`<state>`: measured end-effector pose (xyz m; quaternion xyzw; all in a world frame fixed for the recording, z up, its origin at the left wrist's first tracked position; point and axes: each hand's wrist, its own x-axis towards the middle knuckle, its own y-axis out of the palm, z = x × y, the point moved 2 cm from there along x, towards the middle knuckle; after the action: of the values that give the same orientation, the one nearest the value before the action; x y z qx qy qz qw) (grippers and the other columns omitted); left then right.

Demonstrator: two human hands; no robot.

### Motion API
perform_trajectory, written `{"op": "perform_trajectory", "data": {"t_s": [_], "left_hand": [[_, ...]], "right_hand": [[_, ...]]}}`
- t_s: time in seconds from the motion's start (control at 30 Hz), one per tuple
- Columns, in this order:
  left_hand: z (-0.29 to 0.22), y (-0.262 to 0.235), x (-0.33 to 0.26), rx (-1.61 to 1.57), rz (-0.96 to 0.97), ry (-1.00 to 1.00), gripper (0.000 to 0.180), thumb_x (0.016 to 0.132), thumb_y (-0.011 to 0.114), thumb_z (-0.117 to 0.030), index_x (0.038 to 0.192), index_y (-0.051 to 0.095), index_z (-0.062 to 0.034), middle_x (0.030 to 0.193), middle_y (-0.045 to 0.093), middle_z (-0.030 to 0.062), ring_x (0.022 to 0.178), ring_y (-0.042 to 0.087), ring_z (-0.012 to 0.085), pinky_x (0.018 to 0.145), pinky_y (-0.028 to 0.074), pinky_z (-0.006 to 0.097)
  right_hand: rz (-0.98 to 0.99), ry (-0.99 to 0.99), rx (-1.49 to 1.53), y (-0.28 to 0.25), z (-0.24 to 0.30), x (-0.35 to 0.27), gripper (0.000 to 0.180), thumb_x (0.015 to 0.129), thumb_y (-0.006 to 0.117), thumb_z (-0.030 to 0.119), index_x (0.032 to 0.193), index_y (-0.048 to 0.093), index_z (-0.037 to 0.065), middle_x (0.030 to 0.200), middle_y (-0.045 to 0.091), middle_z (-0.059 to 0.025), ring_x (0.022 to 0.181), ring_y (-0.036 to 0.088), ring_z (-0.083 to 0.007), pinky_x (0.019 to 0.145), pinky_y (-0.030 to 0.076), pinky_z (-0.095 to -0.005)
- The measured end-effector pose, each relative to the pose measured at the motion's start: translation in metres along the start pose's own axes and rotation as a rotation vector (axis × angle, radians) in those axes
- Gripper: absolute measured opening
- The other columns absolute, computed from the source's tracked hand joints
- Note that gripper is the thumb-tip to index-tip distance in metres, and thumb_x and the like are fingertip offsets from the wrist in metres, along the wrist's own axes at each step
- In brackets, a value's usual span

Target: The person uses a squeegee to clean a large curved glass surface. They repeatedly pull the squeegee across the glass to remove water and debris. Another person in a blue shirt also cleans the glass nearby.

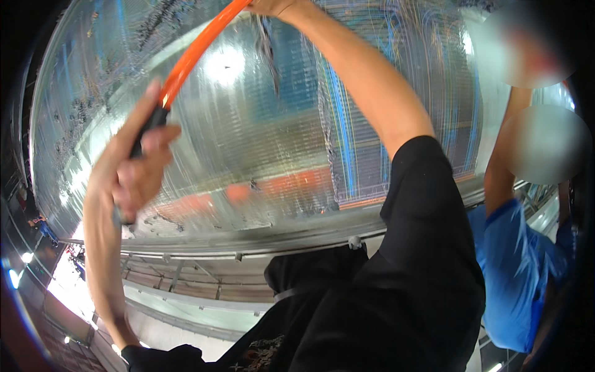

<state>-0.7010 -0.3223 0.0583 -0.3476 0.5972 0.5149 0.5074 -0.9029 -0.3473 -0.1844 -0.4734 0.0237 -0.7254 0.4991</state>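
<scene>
My left hand [133, 170] is closed around the black grip of an orange pole [201, 53], its fingers blurred by motion. The pole slants up to the right and leaves the picture at the top edge. There my right hand [273, 6] meets it, closed at the pole, though most of its fingers are cut off by the edge. Whatever the pole's far end carries is out of view. Beneath both arms lies a large glossy panel [279, 136] with fine coloured lines, strong reflections and dark flaky smears.
At the right stands another person in a blue shirt [508, 279], an arm raised beside the panel. A metal rail [297, 245] borders the panel's near side, close to my body. Framework and bright lamps [13, 279] show at the far left.
</scene>
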Motion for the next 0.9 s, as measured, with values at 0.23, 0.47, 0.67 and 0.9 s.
{"op": "perform_trajectory", "data": {"t_s": [0.23,0.47,0.67,0.9], "left_hand": [[0.09,-0.031,0.003,0.16,0.117,0.114,0.058,0.101,0.044,-0.066,0.072,0.043,-0.0172,0.044,0.033,-0.0082,0.026,0.026,0.0037,0.022,0.021,0.024],[0.324,-0.1,-0.044,0.141,0.086,-0.133,0.058,0.101,0.042,-0.068,0.074,0.043,-0.017,0.044,0.032,-0.0074,0.028,0.028,0.007,0.026,0.027,0.027],[0.455,-0.145,-0.072,0.132,0.105,-0.21,0.06,0.102,0.04,-0.068,0.076,0.041,-0.0134,0.048,0.031,-0.0056,0.031,0.03,0.0069,0.029,0.029,0.026],[0.444,-0.101,-0.064,0.451,0.01,-0.225,0.06,0.101,0.045,-0.068,0.076,0.044,-0.0131,0.049,0.034,-0.0054,0.033,0.03,0.0051,0.031,0.029,0.024]], "right_hand": [[0.235,0.089,-0.087,-0.034,0.023,-0.012,0.054,0.103,0.051,0.041,0.057,0.058,0.014,0.051,0.055,-0.0085,0.049,0.058,-0.0301,0.055,0.046,-0.0467],[0.217,0.07,0.057,-0.042,0.247,-0.196,0.046,0.099,0.059,0.029,0.057,0.052,0.012,0.056,0.054,-0.0067,0.056,0.056,-0.0287,0.059,0.041,-0.0447],[0.149,0.154,0.089,-0.057,0.376,-0.295,0.035,0.091,0.07,0.021,0.061,0.057,0.009,0.058,0.057,-0.005,0.058,0.057,-0.0248,0.062,0.043,-0.0387],[0.055,0.174,0.027,-0.111,0.372,-0.334,0.03,0.085,0.073,0.016,0.062,0.054,0.011,0.056,0.055,-0.0033,0.053,0.055,-0.0221,0.056,0.042,-0.0355]]}}
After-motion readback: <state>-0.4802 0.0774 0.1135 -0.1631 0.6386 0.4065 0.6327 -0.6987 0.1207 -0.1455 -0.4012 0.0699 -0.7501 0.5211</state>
